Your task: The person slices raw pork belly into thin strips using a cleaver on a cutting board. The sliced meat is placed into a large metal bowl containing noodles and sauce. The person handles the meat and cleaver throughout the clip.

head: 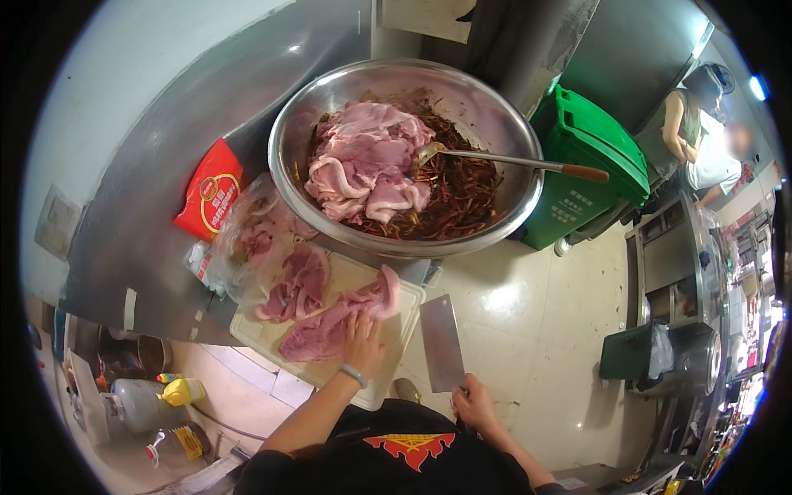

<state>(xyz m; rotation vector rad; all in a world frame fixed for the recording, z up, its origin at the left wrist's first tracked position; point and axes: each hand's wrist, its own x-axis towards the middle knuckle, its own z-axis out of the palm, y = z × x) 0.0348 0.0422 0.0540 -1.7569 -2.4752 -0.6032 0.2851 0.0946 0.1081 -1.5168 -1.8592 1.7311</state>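
Note:
My left hand (364, 344) lies flat with fingers spread on a slab of raw meat (322, 334), which rests on a white plastic cutting board (396, 346). In my right hand (473, 402) is a cleaver (442, 346), its broad blade pointing away from me, to the right of the board. Another folded piece of raw meat (303, 278) is on the board's far left part. Beyond the board stands a large stainless steel bowl (396, 249). It holds a heap of raw meat slices (371, 154) beside a dark, shredded marinade (464, 204).
A wood-handled ladle (526, 159) leans across the bowl's right rim. Left of the bowl are a red packet (213, 190) and a clear plastic bag (247, 247) with meat. A green wheeled bin (578, 167) stands right of the bowl. Two people (699, 130) are at the far right.

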